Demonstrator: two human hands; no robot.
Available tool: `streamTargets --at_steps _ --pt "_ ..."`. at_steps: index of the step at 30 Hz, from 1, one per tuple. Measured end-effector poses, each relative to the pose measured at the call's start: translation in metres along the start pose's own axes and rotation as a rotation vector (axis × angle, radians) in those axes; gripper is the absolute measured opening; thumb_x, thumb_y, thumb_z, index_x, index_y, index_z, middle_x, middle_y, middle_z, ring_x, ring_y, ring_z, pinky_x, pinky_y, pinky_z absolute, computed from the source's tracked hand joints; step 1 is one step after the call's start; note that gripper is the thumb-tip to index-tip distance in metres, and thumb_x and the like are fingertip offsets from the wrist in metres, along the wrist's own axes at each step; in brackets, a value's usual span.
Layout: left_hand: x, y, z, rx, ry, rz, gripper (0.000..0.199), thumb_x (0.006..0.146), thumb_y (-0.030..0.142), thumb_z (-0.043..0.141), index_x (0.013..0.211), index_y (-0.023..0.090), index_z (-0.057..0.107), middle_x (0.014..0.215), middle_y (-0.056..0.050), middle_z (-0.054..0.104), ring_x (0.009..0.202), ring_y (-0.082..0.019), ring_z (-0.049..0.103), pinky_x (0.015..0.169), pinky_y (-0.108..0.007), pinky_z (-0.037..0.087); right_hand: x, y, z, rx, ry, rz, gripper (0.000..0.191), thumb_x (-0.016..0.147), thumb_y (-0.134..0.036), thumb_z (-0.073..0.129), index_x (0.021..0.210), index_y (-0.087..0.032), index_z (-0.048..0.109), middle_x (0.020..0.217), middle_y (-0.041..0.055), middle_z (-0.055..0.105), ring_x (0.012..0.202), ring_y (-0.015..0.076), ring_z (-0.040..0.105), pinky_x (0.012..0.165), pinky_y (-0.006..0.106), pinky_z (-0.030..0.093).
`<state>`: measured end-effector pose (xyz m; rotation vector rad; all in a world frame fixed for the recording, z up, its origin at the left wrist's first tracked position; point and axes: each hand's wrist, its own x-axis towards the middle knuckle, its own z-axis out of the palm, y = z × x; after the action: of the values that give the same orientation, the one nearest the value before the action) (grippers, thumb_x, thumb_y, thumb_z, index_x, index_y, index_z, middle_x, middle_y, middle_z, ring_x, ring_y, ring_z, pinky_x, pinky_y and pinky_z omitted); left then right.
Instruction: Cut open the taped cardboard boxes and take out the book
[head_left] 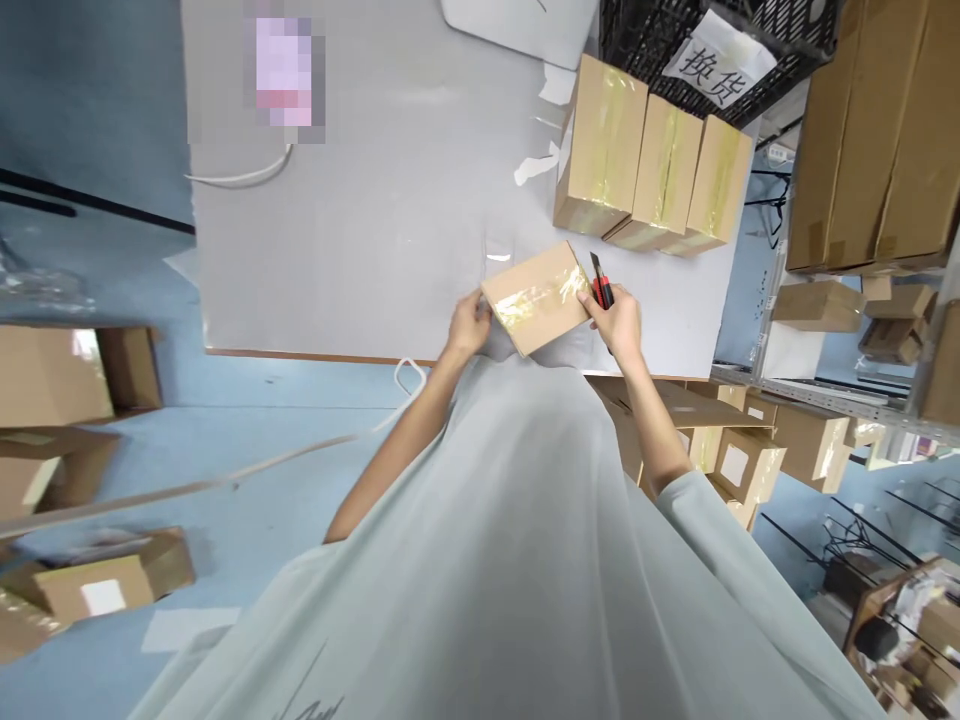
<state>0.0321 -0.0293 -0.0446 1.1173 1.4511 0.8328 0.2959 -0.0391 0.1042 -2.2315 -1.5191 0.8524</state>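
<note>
Holding a small box (536,300) in both hands, over the near edge of a pale table (360,250), right of its middle. Cannot tell lifted from resting. Turned at a slant, with shiny clear tape running along the top. Gripping its left end with the left hand (469,325), closed about the edge with bent fingers; cannot make out the grip underneath. Steadying its right end with the right hand (616,318), pressing the thumb to the corner — and clasping a red and black box cutter (603,288) in the same closed hand. Pointing the dark blade to the far side, just beyond the box's right end.

Standing side by side at the far right of the table, near the hands: three bigger taped boxes (667,165). Set behind them, a black crate (621,35) with a paper sign (721,58). Lying just left of those boxes, a torn scrap of white paper (535,165). Running across the table's left part, a white cable (251,180). Stacked at the far right, tall cartons (862,135) — and strewn over the blue floor (292,450) at left, open cartons (52,375).
</note>
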Motion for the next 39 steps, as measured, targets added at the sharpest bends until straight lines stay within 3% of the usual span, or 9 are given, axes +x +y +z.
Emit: streamTargets --at_steps 3,5,10,12,14,18,23,29,39 --pt "-0.003 0.022 -0.023 -0.045 0.103 0.011 0.040 0.105 0.057 0.067 0.119 0.022 0.082 0.121 -0.010 0.086 0.114 -0.024 0.079 0.100 -0.037 0.067 0.001 -0.005 0.010 -0.088 0.028 -0.074 0.044 0.114 -0.060 0.065 0.115 -0.019 0.078 0.124 0.0149 0.079 0.098 0.0264 0.081 0.089 0.036 0.064" --pt "-0.007 0.041 -0.033 -0.038 0.138 0.051 0.041 0.103 0.059 0.074 0.117 0.022 0.084 0.122 -0.009 0.086 0.109 -0.023 0.080 0.096 -0.035 0.068 0.002 -0.006 0.010 -0.126 0.008 -0.084 0.044 0.116 -0.060 0.062 0.117 -0.019 0.078 0.121 0.0154 0.078 0.104 0.0287 0.081 0.093 0.038 0.064" --pt "-0.013 0.071 -0.041 -0.009 0.087 0.072 0.040 0.091 0.052 0.090 0.116 0.021 0.087 0.123 -0.010 0.087 0.108 -0.024 0.082 0.103 -0.038 0.069 -0.011 -0.018 -0.003 -0.214 0.035 -0.112 0.048 0.119 -0.060 0.055 0.144 -0.022 0.069 0.138 0.0198 0.075 0.120 0.0351 0.079 0.104 0.048 0.064" --pt "-0.014 0.074 -0.043 -0.046 0.059 0.065 0.041 0.092 0.051 0.090 0.119 0.020 0.088 0.126 -0.011 0.087 0.113 -0.026 0.082 0.107 -0.040 0.069 -0.027 -0.030 -0.004 -0.184 0.002 -0.151 0.050 0.122 -0.057 0.047 0.159 -0.026 0.058 0.144 0.0183 0.075 0.121 0.0337 0.080 0.106 0.049 0.064" --pt "-0.015 0.073 -0.046 -0.073 0.046 0.061 0.041 0.093 0.049 0.091 0.120 0.019 0.088 0.128 -0.012 0.087 0.118 -0.028 0.082 0.111 -0.043 0.068 -0.046 -0.045 0.001 -0.135 -0.148 -0.197 0.049 0.124 -0.052 0.042 0.166 -0.028 0.052 0.137 0.0144 0.080 0.113 0.0308 0.083 0.105 0.047 0.065" --pt "-0.014 0.072 -0.048 -0.090 0.037 0.054 0.035 0.094 0.045 0.090 0.117 0.019 0.090 0.125 -0.011 0.087 0.121 -0.030 0.082 0.113 -0.044 0.068 -0.071 -0.070 0.021 -0.119 -0.419 -0.308 0.044 0.123 -0.043 0.049 0.162 -0.028 0.061 0.128 0.0107 0.087 0.111 0.0308 0.086 0.105 0.044 0.066" --pt "-0.013 0.073 -0.046 -0.100 0.040 0.049 0.026 0.095 0.035 0.086 0.116 0.020 0.091 0.124 -0.009 0.087 0.123 -0.029 0.081 0.116 -0.044 0.066 -0.068 -0.085 0.037 -0.198 -0.387 -0.309 0.050 0.122 -0.040 0.050 0.169 -0.028 0.063 0.139 0.0110 0.087 0.127 0.0342 0.084 0.113 0.044 0.063" --pt "-0.015 0.072 -0.044 -0.124 0.044 0.047 0.025 0.097 0.032 0.082 0.117 0.020 0.091 0.125 -0.009 0.086 0.124 -0.029 0.080 0.116 -0.045 0.067 -0.066 -0.097 0.030 -0.308 -0.440 -0.304 0.052 0.122 -0.039 0.046 0.171 -0.027 0.063 0.138 0.0121 0.087 0.125 0.0362 0.085 0.109 0.043 0.062" --pt "-0.012 0.068 -0.040 -0.070 0.093 0.065 0.026 0.096 0.033 0.082 0.117 0.021 0.091 0.123 -0.008 0.087 0.120 -0.029 0.082 0.116 -0.046 0.067 -0.057 -0.114 0.024 -0.371 -0.502 -0.326 0.038 0.121 -0.030 0.050 0.148 -0.026 0.075 0.122 0.0103 0.089 0.113 0.0326 0.084 0.099 0.037 0.059"
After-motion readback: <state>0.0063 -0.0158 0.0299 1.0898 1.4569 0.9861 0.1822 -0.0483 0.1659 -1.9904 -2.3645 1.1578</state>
